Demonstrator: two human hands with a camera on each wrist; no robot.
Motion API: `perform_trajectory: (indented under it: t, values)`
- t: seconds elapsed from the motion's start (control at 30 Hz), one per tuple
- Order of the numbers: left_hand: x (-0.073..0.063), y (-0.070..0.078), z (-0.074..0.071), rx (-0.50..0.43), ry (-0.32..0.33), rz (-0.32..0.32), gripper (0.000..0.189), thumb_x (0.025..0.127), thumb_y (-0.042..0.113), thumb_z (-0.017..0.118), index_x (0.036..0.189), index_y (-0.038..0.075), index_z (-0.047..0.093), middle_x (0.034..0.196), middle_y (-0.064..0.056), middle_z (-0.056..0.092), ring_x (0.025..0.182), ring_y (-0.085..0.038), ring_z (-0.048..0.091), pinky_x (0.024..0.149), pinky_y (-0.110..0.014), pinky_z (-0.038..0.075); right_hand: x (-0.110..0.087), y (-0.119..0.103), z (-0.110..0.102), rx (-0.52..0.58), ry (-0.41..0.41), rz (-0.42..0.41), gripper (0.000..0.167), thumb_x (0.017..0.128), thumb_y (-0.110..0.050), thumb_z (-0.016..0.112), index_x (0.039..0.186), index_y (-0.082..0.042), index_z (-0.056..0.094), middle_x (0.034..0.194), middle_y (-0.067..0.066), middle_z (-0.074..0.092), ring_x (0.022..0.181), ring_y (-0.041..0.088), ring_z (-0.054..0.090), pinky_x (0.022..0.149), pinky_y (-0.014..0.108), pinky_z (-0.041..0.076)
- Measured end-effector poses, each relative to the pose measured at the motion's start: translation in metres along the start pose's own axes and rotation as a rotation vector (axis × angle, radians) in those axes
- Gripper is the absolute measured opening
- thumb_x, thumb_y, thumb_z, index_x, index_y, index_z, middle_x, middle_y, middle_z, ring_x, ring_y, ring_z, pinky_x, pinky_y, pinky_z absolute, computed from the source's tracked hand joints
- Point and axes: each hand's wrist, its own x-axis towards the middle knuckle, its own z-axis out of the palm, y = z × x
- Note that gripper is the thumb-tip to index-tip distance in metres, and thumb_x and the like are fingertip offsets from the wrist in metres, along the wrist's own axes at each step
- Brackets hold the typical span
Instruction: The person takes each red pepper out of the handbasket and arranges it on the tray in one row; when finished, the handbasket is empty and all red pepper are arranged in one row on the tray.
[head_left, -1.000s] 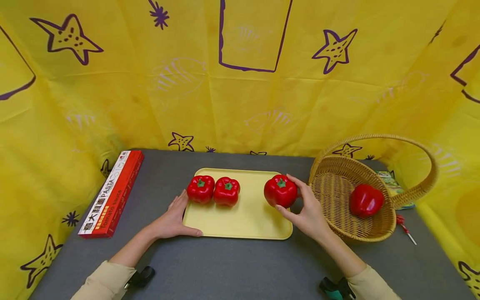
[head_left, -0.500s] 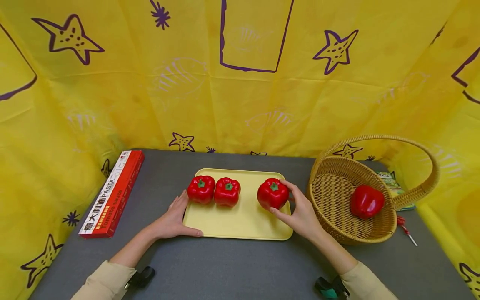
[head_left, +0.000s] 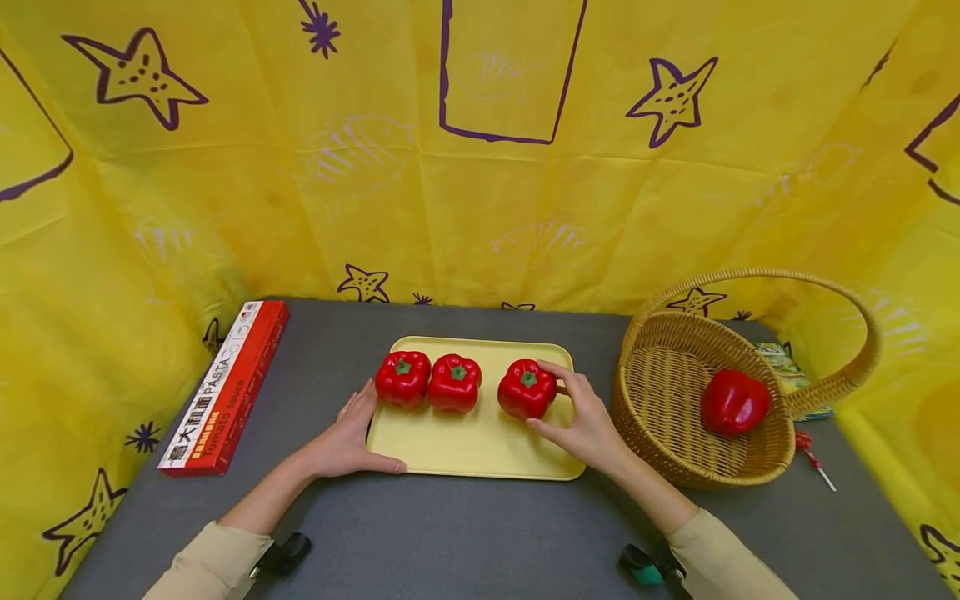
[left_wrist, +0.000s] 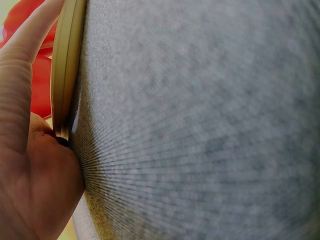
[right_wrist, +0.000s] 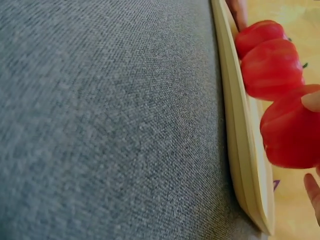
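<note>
My right hand (head_left: 588, 423) grips a red bell pepper (head_left: 527, 390) with a green stem, thumb at its near side and fingers at its far right, over the right half of a yellow tray (head_left: 480, 454). In the right wrist view this bell pepper (right_wrist: 290, 132) appears by the tray's rim, part of it cut off by the frame. Two more bell peppers, a left one (head_left: 397, 385) and a middle one (head_left: 453, 392), sit side by side on the tray's left half. My left hand (head_left: 345, 442) rests at the tray's front left corner, fingers along the side and straight thumb (left_wrist: 17, 95) along the front rim.
To the right stands a wicker basket (head_left: 660, 375) with a tall handle and one red bell pepper (head_left: 735, 402) inside. Behind it lies a colourful packet (head_left: 783, 362), and a red lollipop (head_left: 806, 450) lies beside it. At left is a long red-and-white pasta box (head_left: 225, 392).
My right hand has carried its bell pepper leftward over the tray and slightly nearer to me, towards the other two. The left hand has stayed at the tray's corner.
</note>
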Motion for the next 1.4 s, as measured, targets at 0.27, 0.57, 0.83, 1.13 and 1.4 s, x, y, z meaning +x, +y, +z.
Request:
perform_trajectory:
  t: [0.27,0.57,0.83,1.13,1.4]
  values:
    - [0.001,0.001,0.0,-0.005,0.002,0.003,0.126,0.067,0.052,0.084,0.157,0.008,0.007,0.159,-0.02,0.012,0.145,-0.043,-0.001,0.111,-0.065,0.001,0.003,0.0,0.005,0.019,-0.024,0.002,0.079,0.072,-0.013,0.088,0.14,-0.012,0.048,0.134,0.003,0.053,0.115,0.019,0.05,0.091,0.043,0.051]
    - [0.001,0.002,-0.001,-0.01,-0.001,0.001,0.127,0.066,0.051,0.085,0.157,0.007,0.007,0.159,-0.02,0.012,0.146,-0.042,-0.001,0.111,-0.064,0.001,0.007,0.002,0.011,0.122,-0.056,0.003,0.078,0.073,-0.009,0.087,0.139,-0.011,0.047,0.137,0.006,0.052,0.118,0.023,0.051,0.093,0.045,0.05]
    - [0.0,0.001,-0.001,-0.002,-0.004,-0.01,0.127,0.066,0.053,0.084,0.157,0.007,0.007,0.16,-0.02,0.012,0.146,-0.042,-0.001,0.111,-0.064,0.001,0.009,-0.007,0.013,0.156,-0.082,0.012,0.078,0.072,0.004,0.083,0.139,0.001,0.044,0.139,0.018,0.049,0.124,0.035,0.049,0.096,0.051,0.047]
    - [0.0,0.001,-0.001,-0.003,-0.001,-0.003,0.126,0.067,0.053,0.084,0.157,0.008,0.007,0.159,-0.02,0.012,0.146,-0.042,-0.001,0.111,-0.064,0.001,0.014,-0.035,0.004,0.161,-0.112,-0.012,0.073,0.075,0.008,0.08,0.138,0.007,0.043,0.137,0.023,0.048,0.127,0.038,0.046,0.098,0.052,0.044]
    - [-0.001,0.001,-0.001,-0.008,0.013,0.024,0.125,0.067,0.05,0.085,0.157,0.012,0.007,0.16,-0.019,0.011,0.145,-0.044,-0.001,0.11,-0.065,0.003,0.019,-0.036,0.005,0.185,-0.149,-0.039,0.072,0.077,0.009,0.077,0.139,0.008,0.041,0.139,0.023,0.047,0.13,0.037,0.043,0.099,0.054,0.042]
